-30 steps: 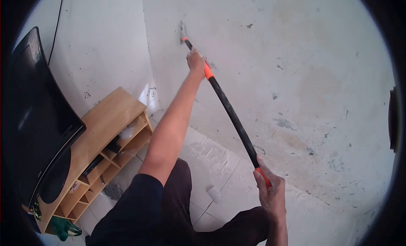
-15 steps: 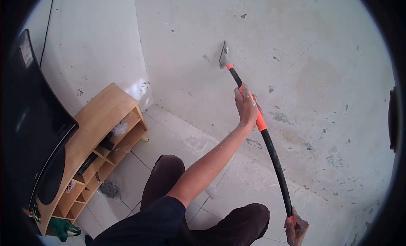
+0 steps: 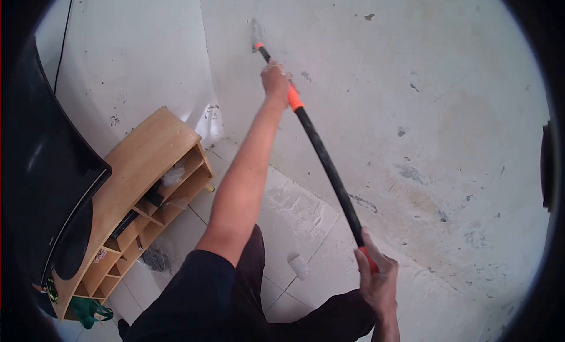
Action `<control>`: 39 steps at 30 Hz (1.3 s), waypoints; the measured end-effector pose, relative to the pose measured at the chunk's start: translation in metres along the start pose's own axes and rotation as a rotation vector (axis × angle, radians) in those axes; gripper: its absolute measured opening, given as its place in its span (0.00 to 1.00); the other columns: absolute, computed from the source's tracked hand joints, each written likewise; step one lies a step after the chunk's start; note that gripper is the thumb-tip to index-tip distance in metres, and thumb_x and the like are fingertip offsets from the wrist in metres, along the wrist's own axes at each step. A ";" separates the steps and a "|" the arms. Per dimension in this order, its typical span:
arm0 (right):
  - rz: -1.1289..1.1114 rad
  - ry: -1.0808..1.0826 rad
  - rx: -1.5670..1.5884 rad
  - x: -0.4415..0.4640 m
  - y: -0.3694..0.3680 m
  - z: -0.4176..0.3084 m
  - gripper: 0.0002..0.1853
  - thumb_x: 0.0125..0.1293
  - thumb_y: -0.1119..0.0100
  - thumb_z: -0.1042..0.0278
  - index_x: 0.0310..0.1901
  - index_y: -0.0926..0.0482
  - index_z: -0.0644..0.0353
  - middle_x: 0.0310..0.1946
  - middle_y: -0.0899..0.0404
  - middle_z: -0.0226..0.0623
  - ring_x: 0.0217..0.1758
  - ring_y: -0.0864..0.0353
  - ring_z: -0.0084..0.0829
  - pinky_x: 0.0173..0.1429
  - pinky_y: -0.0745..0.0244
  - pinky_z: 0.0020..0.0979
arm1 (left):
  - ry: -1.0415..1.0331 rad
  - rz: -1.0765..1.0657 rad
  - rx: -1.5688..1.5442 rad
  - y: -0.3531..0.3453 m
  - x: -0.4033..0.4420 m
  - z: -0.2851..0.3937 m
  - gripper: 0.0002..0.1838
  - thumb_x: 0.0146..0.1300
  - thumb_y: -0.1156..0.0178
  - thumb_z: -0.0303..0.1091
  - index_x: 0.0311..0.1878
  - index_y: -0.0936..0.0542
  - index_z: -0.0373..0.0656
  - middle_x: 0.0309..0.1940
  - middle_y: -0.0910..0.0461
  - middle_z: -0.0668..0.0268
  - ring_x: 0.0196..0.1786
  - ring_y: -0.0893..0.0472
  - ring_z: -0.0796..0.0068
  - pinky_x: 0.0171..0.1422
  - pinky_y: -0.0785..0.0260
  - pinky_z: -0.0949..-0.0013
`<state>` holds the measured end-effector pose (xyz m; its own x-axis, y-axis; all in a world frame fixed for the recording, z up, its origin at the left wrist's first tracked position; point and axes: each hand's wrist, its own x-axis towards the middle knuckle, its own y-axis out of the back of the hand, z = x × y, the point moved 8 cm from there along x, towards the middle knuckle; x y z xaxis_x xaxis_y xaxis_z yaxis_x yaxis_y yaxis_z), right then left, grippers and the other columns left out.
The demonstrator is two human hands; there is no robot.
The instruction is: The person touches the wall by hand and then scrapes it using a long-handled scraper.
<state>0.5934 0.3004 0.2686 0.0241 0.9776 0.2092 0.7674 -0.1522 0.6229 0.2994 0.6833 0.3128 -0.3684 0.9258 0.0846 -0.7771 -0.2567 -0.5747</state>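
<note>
A long-handled scraper (image 3: 329, 165) with a black shaft and orange grips slants across the view. Its metal head (image 3: 256, 34) is against the pale, patchy wall (image 3: 471, 107), near the wall's corner. My left hand (image 3: 276, 82) is closed around the upper orange grip, just below the head, with the arm stretched out. At the lower orange end, my right hand (image 3: 378, 276) is wrapped round the handle.
A curved wooden cabinet (image 3: 144, 145) with open shelves stands at the left, bearing a large black screen (image 3: 47, 159). A green bag (image 3: 89, 311) is by its lower end. White dust and a small white cylinder (image 3: 299, 267) lie on the tiled floor (image 3: 288, 307).
Compared with half a second ago, the scraper head has moved up and left along the wall, with my left hand. My right hand has moved up and left too. Both stay closed on the handle.
</note>
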 end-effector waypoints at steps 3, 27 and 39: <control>-0.043 -0.005 -0.033 0.007 -0.007 -0.019 0.24 0.72 0.36 0.74 0.69 0.21 0.55 0.31 0.15 0.52 0.26 0.21 0.31 0.42 0.22 0.31 | 0.017 0.002 0.048 0.012 0.012 0.006 0.19 0.79 0.56 0.54 0.44 0.31 0.48 0.22 0.31 0.68 0.20 0.30 0.70 0.24 0.31 0.60; 0.298 -0.525 0.471 -0.268 0.051 0.250 0.24 0.70 0.32 0.50 0.33 0.19 0.69 0.15 0.31 0.27 0.15 0.36 0.17 0.18 0.44 0.24 | 0.097 -0.334 0.028 -0.132 -0.317 -0.161 0.16 0.83 0.56 0.48 0.45 0.35 0.45 0.21 0.33 0.72 0.12 0.35 0.82 0.13 0.38 0.73; 0.311 -0.562 0.637 -0.227 -0.042 0.339 0.15 0.68 0.33 0.64 0.27 0.22 0.64 0.24 0.27 0.19 0.28 0.32 0.14 0.30 0.40 0.25 | -0.136 -0.308 0.252 -0.111 -0.288 -0.195 0.14 0.83 0.54 0.44 0.45 0.33 0.43 0.21 0.33 0.73 0.16 0.34 0.85 0.16 0.39 0.74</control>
<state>0.7731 0.1347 -0.0606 0.4705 0.8582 -0.2053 0.8794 -0.4751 0.0296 0.5912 0.4992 0.1937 -0.1505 0.9293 0.3374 -0.9557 -0.0495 -0.2901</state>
